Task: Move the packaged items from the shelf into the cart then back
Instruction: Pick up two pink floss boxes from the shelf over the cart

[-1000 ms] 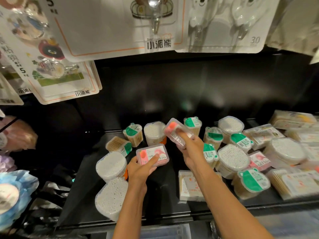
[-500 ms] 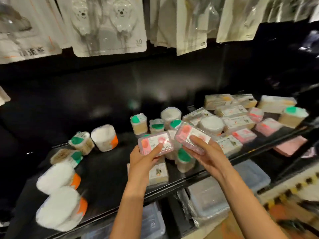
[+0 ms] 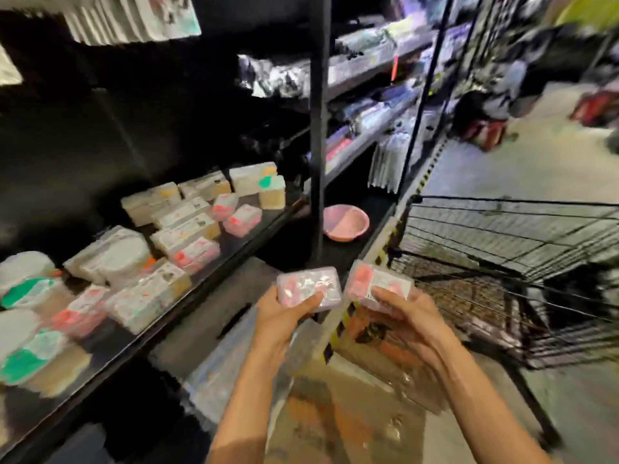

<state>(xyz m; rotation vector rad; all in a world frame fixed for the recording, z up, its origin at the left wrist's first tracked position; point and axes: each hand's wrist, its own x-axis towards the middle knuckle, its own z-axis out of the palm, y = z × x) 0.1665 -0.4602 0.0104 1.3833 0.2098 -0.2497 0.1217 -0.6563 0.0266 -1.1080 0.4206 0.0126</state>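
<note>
In the head view, the left hand [image 3: 284,316] gripped a small clear plastic box with a pink label [image 3: 310,288], thumb laid over its near edge and fingers curled beneath. The right hand [image 3: 407,316] held a second clear pink-labelled plastic box [image 3: 375,283] the same way, thumb on top. The two boxes sat just beside each other, in the air in front of the body, off the black glossy shelf [image 3: 214,266] and short of the black wire shopping cart [image 3: 502,262], which stood to the right on the shop floor. The shelf, at the left, carried many more packaged items: round tubs of white cotton swabs [image 3: 110,254], green-lidded tubs [image 3: 26,291], flat rectangular packs, and further pink-labelled boxes [image 3: 243,219]. A pink plastic basin [image 3: 345,222] lay on a lower level, between the shelf post and the cart. The frame was smeared by motion, so label text could not be read.

By the look of it, the step in hand was the carry from shelf to cart, with both boxes lifted clear but not yet delivered. The next move would call for swinging both hands rightward over the cart's near rim, lowering the boxes into the basket and releasing them low enough that they settle flat, not tumble against the wire.
</note>
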